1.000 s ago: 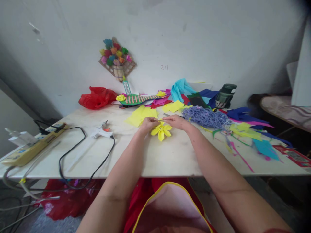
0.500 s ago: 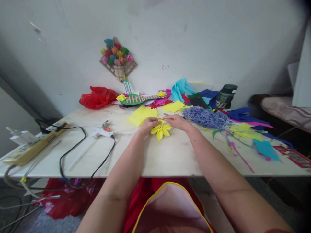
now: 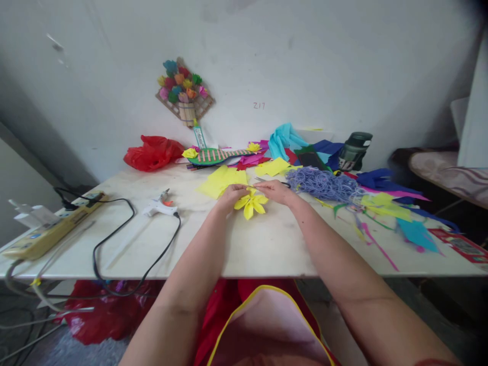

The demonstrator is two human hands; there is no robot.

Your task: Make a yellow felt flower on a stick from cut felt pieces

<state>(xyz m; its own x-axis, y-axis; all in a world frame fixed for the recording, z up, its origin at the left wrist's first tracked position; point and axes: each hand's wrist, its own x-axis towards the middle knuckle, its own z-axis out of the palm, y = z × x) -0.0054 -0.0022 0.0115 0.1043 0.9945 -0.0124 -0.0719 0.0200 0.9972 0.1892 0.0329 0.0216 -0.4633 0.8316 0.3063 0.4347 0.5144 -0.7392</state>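
Note:
A yellow paper flower (image 3: 251, 205) with several pointed petals hangs just above the table, under my fingers. My left hand (image 3: 232, 197) is closed in a pinch at the flower's upper left edge. Opposite it, my right hand (image 3: 277, 190) is closed too, its fingertips meeting at a thin, stick-like piece just above the flower. What that piece is cannot be made out. Scissors (image 3: 261, 179) lie just behind my right hand, which partly covers them. Yellow paper sheets (image 3: 224, 180) lie flat beyond my left hand.
At left are a white glue gun (image 3: 160, 207) with a looping black cord and a power strip (image 3: 57, 229). Purple-blue yarn (image 3: 324, 184) and paper scraps (image 3: 417, 234) lie right. A dark bottle (image 3: 355, 151) and red plastic bag (image 3: 153, 153) stand near the wall.
The yellow flower has shifted and turned slightly to the left between my hands. Both hands keep nearly the same place and the same pinch.

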